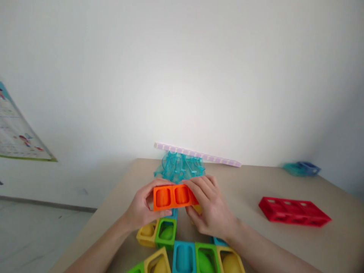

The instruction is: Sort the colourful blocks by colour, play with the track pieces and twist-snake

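Observation:
Two joined orange blocks (172,196) with hollow square faces are held up above the table. My left hand (140,204) grips their left end, thumb below and fingers on top. Around the right end closes my right hand (209,204), covering part of it. A bit of yellow shows beside the right fingers; whether it is held too I cannot tell. Beneath the hands lie a green block (166,231), a yellow block (147,232) and a blue block (184,258), with several more hollow blocks near the bottom edge.
Behind my hands is a pile of clear teal plastic parts (179,167). A lilac strip (199,154) leans by the wall. On the right lie a red three-part block piece (294,212) and a blurred blue container (309,168). A poster (19,129) hangs at left.

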